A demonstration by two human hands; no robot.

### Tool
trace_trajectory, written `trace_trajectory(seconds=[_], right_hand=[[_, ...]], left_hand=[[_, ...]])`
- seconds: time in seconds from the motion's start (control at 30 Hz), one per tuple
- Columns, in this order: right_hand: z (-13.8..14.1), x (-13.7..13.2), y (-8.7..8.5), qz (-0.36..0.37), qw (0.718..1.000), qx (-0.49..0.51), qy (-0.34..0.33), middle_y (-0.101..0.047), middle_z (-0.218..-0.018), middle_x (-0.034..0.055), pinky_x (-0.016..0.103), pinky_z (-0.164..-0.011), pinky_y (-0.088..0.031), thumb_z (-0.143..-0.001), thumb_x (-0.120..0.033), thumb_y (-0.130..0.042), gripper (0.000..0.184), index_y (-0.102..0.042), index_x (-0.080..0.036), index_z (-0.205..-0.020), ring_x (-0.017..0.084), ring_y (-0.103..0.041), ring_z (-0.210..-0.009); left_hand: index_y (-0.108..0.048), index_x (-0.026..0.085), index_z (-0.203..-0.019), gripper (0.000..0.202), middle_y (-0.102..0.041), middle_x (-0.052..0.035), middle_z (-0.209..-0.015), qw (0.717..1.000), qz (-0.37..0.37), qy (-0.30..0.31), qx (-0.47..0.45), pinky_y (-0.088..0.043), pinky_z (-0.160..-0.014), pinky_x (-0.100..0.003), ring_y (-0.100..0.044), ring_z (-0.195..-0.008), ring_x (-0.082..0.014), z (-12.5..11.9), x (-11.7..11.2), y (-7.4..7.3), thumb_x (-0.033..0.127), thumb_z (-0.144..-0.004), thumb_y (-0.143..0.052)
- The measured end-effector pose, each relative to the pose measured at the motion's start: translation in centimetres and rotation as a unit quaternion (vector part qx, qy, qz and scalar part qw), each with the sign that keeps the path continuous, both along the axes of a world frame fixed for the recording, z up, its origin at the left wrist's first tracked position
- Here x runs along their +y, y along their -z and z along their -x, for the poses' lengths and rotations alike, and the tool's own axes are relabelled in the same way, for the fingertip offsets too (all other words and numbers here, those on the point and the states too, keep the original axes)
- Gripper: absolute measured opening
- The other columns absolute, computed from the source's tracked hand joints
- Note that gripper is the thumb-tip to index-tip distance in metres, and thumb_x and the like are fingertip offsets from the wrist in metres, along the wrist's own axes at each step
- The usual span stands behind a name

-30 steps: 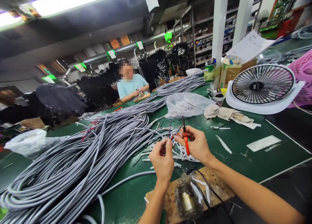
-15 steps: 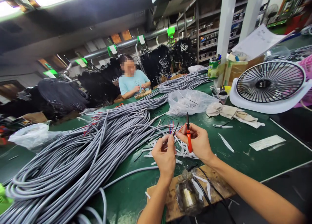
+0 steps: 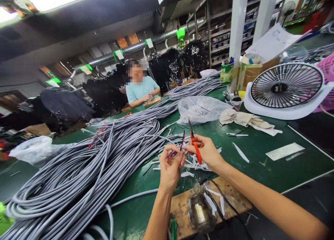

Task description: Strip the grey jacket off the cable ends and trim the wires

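From the head camera, the left hand (image 3: 170, 171) pinches thin red-and-blue insulated wires (image 3: 171, 154) close to their ends, just beside the right hand (image 3: 205, 151), curled firmly around slim orange-handled snips (image 3: 195, 150), tips up, above white plastic scraps (image 3: 194, 166) on a green workbench mat (image 3: 257, 156), coiled grey cables (image 3: 78, 170) alongside.

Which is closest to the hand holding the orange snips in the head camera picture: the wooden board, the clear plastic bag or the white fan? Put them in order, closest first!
Starting from the right hand:
1. The wooden board, just below the hand, toward the person.
2. The clear plastic bag, straight ahead.
3. The white fan, farther ahead, off to the right.
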State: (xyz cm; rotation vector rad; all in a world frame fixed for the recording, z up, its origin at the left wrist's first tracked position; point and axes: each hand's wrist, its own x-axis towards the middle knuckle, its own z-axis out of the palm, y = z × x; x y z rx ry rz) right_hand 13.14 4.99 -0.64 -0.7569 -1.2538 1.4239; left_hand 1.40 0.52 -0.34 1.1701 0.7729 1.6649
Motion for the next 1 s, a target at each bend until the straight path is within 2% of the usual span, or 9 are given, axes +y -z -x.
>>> trace_trajectory(seconds=[0.1,0.27,0.4,0.53,0.67,0.83,0.9,0.97,1.0], right_hand=[[-0.6,-0.5,-0.2,-0.117,0.986,-0.104,0.062,-0.045,-0.056,-0.005,0.019,-0.049,-0.033,-0.064,-0.031,-0.065,0.023,-0.047,-0.017,-0.062,0.007,-0.039,-0.051],[-1.6,-0.8,-0.9,-0.241,0.927,-0.263,0.112,-0.037,-0.053,-0.0061,0.02,-0.048,-0.026,-0.068,-0.031,-0.061,0.023,-0.044,-0.017,-0.059,0.007,-0.031,-0.051],[-1.7,-0.4,-0.8,-0.253,0.911,-0.295,0.138,-0.036,-0.053,-0.0057,0.021,-0.048,-0.025,-0.07,-0.033,-0.059,0.027,-0.042,-0.017,-0.056,0.008,-0.03,-0.051],[-1.6,-0.4,-0.8,-0.256,0.91,-0.295,0.141,-0.034,-0.052,-0.0061,0.02,-0.047,-0.024,-0.07,-0.035,-0.058,0.03,-0.039,-0.017,-0.054,0.007,-0.029,-0.05],[-1.3,-0.7,-1.0,-0.264,0.906,-0.306,0.126,-0.034,-0.051,-0.0062,0.02,-0.046,-0.023,-0.069,-0.035,-0.059,0.033,-0.037,-0.017,-0.051,0.007,-0.028,-0.049],[-1.9,-0.5,-1.0,-0.25,0.92,-0.281,0.111,-0.037,-0.052,-0.0054,0.02,-0.046,-0.024,-0.07,-0.035,-0.057,0.03,-0.04,-0.017,-0.052,0.007,-0.031,-0.049],[-2.5,-0.2,-1.0,-0.228,0.931,-0.256,0.127,-0.039,-0.054,-0.0049,0.02,-0.047,-0.026,-0.072,-0.034,-0.056,0.025,-0.045,-0.016,-0.057,0.007,-0.034,-0.05],[-2.9,-0.1,-1.1,-0.228,0.929,-0.254,0.141,-0.041,-0.056,-0.0044,0.02,-0.047,-0.027,-0.072,-0.033,-0.057,0.022,-0.048,-0.016,-0.061,0.008,-0.035,-0.051],[-3.0,0.0,-1.1,-0.236,0.925,-0.26,0.144,-0.04,-0.055,-0.0045,0.02,-0.048,-0.027,-0.071,-0.032,-0.058,0.022,-0.048,-0.016,-0.06,0.008,-0.035,-0.051]], left_hand=[[-0.052,0.02,-0.085,0.017,-0.043,0.0045,-0.069,0.998,-0.003,-0.047,0.03,-0.029,-0.046,-0.017,-0.04,-0.048,-0.0027,0.3,0.0,0.0,0.023,-0.072,-0.064],[-0.056,0.02,-0.098,0.021,-0.042,0.0039,-0.062,0.986,-0.014,-0.111,0.126,-0.03,-0.048,-0.02,-0.04,-0.051,-0.0063,0.8,-0.3,-0.1,0.028,-0.078,-0.057],[-0.054,0.02,-0.105,0.023,-0.042,0.0029,-0.064,0.966,-0.034,-0.15,0.206,-0.032,-0.049,-0.02,-0.041,-0.052,-0.0068,0.8,-0.6,-0.3,0.026,-0.083,-0.051],[-0.054,0.018,-0.097,0.015,-0.044,0.0025,-0.063,0.95,-0.045,-0.16,0.264,-0.035,-0.051,-0.02,-0.042,-0.053,-0.0071,0.9,-0.7,-0.4,0.023,-0.086,-0.045],[-0.05,0.018,-0.08,0.005,-0.045,0.0026,-0.064,0.941,-0.09,-0.188,0.266,-0.036,-0.051,-0.02,-0.044,-0.054,-0.0077,1.2,-0.6,-0.2,0.018,-0.084,-0.047],[-0.046,0.017,-0.066,0.016,-0.041,0.0026,-0.065,0.932,-0.159,-0.223,0.239,-0.037,-0.053,-0.021,-0.044,-0.056,-0.0077,1.4,-0.6,0.0,0.012,-0.081,-0.049],[-0.048,0.017,-0.07,0.013,-0.041,0.003,-0.064,0.932,-0.159,-0.226,0.234,-0.036,-0.05,-0.021,-0.044,-0.053,-0.0072,1.5,-0.6,-0.1,0.012,-0.081,-0.049],[-0.055,0.019,-0.083,0.009,-0.044,0.0022,-0.067,0.925,-0.145,-0.233,0.264,-0.035,-0.048,-0.02,-0.045,-0.053,-0.007,1.6,-0.6,-0.2,0.013,-0.082,-0.048],[-0.056,0.019,-0.092,0.014,-0.045,0.0014,-0.069,0.917,-0.137,-0.238,0.29,-0.035,-0.048,-0.02,-0.045,-0.053,-0.007,1.7,-0.6,-0.2,0.014,-0.083,-0.048]])
